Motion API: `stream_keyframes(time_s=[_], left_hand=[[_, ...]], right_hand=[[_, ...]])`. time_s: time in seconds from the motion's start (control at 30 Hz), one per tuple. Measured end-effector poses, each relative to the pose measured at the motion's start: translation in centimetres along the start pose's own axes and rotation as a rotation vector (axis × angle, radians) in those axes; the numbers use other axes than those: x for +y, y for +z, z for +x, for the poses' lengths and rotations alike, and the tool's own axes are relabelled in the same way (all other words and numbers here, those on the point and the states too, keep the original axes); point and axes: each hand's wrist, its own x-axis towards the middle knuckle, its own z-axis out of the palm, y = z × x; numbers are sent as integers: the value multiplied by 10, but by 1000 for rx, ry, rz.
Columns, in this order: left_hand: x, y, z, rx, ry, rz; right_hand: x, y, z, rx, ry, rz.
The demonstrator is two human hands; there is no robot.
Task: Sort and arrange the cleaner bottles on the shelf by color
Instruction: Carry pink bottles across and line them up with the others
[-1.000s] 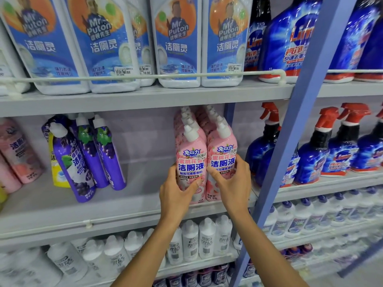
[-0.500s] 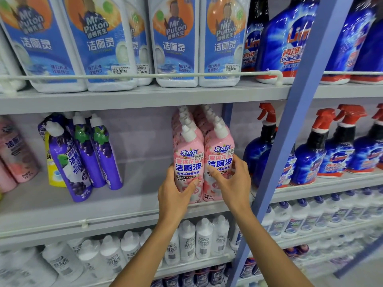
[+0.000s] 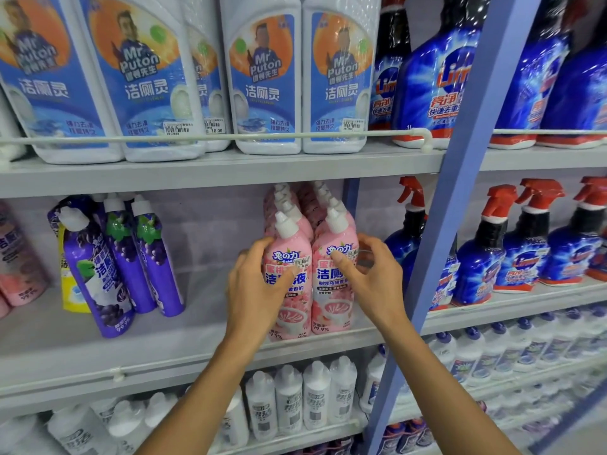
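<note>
Two rows of pink cleaner bottles stand on the middle shelf (image 3: 164,353), just left of the blue upright. My left hand (image 3: 259,290) is wrapped around the front left pink bottle (image 3: 290,313), thumb across its label. My right hand (image 3: 374,277) hovers at the front right pink bottle (image 3: 331,310); its thumb touches the label and its fingers are spread to the bottle's right side. Three purple bottles (image 3: 98,280) lean at the shelf's left, with a yellow bottle (image 3: 67,290) behind them. More pink bottles (image 3: 16,264) sit at the far left edge.
A blue upright post (image 3: 460,198) runs close to my right hand. Blue spray bottles with red triggers (image 3: 525,257) fill the right bay. Large white bottles (image 3: 266,93) stand above behind a rail. Small white bottles (image 3: 289,399) line the shelf below. Bare shelf lies between the purple and pink bottles.
Both hands have slid up from the bases of the front pink bottles to their labels. My right hand has loosened, its fingers now spread off the bottle's side.
</note>
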Motion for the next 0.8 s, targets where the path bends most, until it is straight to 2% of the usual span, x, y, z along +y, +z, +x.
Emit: stream_keyframes(time_s=[0.13,0.23,0.3,0.37,0.43,0.5,0.8], left_hand=[[8,-9,5,8,-3,-48],[23,-18,24,53,-47,-210],[26,-20,46,52,-152,-352],[26,-19,64,-64,-270,-397],[22,-16,73,-194,-353,-399],[20,-14,77,-224,-388,-407],[12,-14,78,-168,-388,-474]], right_hand=[[-11,-13,14,16,18,28],[-21,-21,44,96,50,93],[-21,-18,68,10,107,87],[-15,-11,84,-150,179,90],[-8,-8,91,-221,215,133],[-5,-8,93,-229,233,196],[-14,-9,85,-245,273,321]])
